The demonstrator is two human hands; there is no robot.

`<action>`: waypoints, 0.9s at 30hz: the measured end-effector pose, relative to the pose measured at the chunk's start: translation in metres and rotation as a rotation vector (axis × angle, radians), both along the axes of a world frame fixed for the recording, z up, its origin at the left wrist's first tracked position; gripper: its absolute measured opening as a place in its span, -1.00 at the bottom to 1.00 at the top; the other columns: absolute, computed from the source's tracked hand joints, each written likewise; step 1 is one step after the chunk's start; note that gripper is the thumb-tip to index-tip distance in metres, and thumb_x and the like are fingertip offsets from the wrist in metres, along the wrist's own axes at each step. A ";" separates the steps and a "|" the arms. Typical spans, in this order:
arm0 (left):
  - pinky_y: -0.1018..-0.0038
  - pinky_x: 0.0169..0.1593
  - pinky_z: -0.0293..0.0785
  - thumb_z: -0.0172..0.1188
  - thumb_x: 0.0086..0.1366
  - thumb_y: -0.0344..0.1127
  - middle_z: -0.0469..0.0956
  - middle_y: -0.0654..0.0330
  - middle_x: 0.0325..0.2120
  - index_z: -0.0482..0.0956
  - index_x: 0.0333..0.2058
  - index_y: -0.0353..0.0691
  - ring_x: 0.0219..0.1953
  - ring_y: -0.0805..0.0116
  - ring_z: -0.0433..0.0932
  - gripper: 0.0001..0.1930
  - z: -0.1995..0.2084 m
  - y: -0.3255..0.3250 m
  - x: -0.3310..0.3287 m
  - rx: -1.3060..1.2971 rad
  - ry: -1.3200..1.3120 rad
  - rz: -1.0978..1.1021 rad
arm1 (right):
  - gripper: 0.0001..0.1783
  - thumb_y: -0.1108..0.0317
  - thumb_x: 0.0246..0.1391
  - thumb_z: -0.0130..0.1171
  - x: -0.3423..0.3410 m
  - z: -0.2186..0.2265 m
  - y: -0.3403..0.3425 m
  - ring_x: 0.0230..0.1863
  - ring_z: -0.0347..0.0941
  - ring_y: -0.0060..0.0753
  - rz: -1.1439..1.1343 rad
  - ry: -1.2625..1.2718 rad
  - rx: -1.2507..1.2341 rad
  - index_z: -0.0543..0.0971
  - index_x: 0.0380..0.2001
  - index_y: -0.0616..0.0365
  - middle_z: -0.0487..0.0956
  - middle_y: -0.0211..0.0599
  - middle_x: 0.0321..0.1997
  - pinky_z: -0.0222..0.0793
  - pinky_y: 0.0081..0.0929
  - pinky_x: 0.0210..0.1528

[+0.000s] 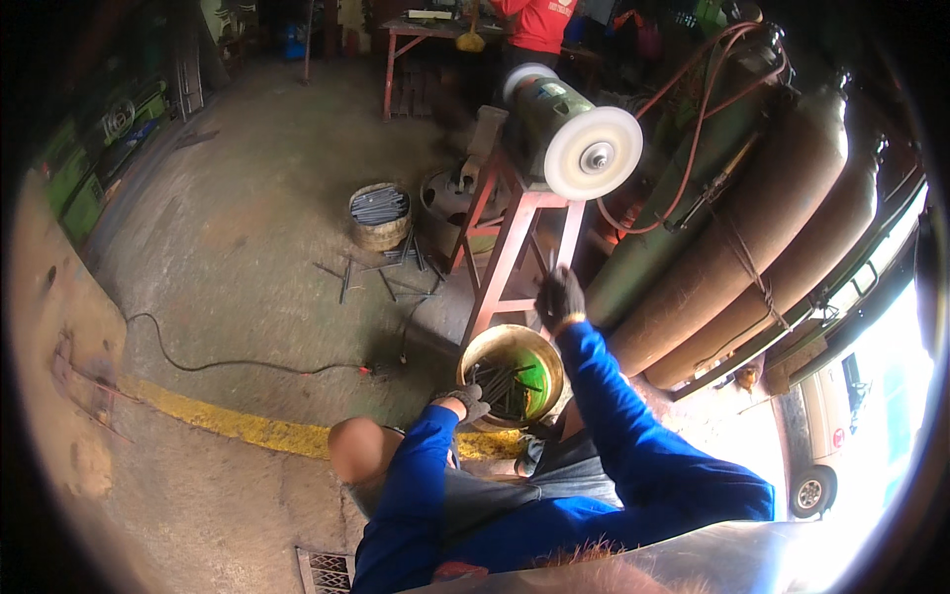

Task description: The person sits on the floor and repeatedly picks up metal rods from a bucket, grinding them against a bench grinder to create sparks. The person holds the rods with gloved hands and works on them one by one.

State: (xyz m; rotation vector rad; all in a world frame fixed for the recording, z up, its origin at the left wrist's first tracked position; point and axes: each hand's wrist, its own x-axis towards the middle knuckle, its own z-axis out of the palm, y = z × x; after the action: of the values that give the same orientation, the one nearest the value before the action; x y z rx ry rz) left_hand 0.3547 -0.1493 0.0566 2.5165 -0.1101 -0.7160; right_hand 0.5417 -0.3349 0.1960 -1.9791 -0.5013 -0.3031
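Observation:
My right hand [561, 300], in a dark glove, is raised in front of the bench grinder's stand. Its fingers are closed around a thin metal rod [551, 259], whose short end shows above the fist. My left hand [469, 400], in a grey glove, is at the near left rim of a round bucket [551, 346]. Its fingers curl over that rim; part of the grip is hidden. Inside the bucket lie several dark metal rods [503, 388] beside a green patch on the wall. The bench grinder [557, 114] has a pale round wheel [594, 154] at its near end.
A reddish stand [518, 243] carries the grinder. Beyond it, a second bucket [379, 234] holds several rods, with loose rods [393, 287] on the floor. Tall gas cylinders [732, 238] lean at the right. A black cable [228, 368] crosses the floor. A person in red [541, 25] stands behind.

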 end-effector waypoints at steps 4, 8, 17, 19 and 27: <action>0.13 0.17 0.38 0.14 0.20 0.13 0.48 -0.07 0.09 0.50 0.05 -0.14 0.14 -0.05 0.46 -0.43 0.011 0.003 -0.005 0.056 0.028 -0.031 | -0.74 0.45 0.03 0.05 -0.062 -0.068 -0.002 -0.27 0.41 -0.01 -0.001 -0.415 -0.383 0.46 -0.15 0.20 0.47 -0.14 -0.38 0.38 -0.18 -0.14; 0.12 0.18 0.37 0.11 0.21 0.10 0.46 -0.08 0.11 0.48 0.08 -0.17 0.15 -0.05 0.44 -0.42 0.056 -0.005 -0.023 0.033 0.070 0.000 | -0.75 0.49 0.18 -0.02 -0.133 -0.087 -0.005 -0.30 0.43 -0.35 0.150 0.240 0.000 0.40 -0.05 0.19 0.51 -0.33 -0.30 0.40 -0.47 -0.22; 0.17 0.19 0.36 0.09 0.22 0.02 0.45 -0.11 0.12 0.48 0.07 -0.21 0.16 -0.05 0.44 -0.46 0.068 0.001 -0.030 -0.019 0.066 0.101 | -0.72 0.40 0.15 -0.10 -0.112 -0.169 -0.023 -0.32 0.50 -0.31 0.050 -0.160 -0.405 0.45 -0.08 0.19 0.54 -0.19 -0.35 0.44 -0.52 -0.29; 0.16 0.19 0.36 0.09 0.22 0.03 0.46 -0.10 0.11 0.49 0.06 -0.21 0.16 -0.05 0.44 -0.46 0.067 0.007 -0.035 -0.024 0.057 0.130 | -0.68 0.38 0.14 -0.07 -0.121 -0.144 -0.011 -0.36 0.48 -0.33 -0.011 -0.370 -0.479 0.47 -0.05 0.19 0.52 -0.25 -0.41 0.44 -0.46 -0.30; 0.13 0.17 0.39 0.12 0.23 0.10 0.49 -0.07 0.07 0.51 0.05 -0.19 0.13 -0.05 0.46 -0.44 0.027 0.001 -0.018 0.041 0.002 -0.008 | -0.63 0.04 0.21 0.08 -0.088 -0.097 -0.001 -0.33 0.43 -0.38 0.108 0.608 0.472 0.52 -0.07 0.06 0.51 -0.34 -0.33 0.40 -0.39 -0.27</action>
State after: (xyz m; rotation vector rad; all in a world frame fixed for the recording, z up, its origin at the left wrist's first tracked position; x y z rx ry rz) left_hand 0.3367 -0.1486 0.0838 2.5562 -0.1060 -0.7305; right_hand 0.4539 -0.3363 0.0995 -1.4740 -0.1211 0.2343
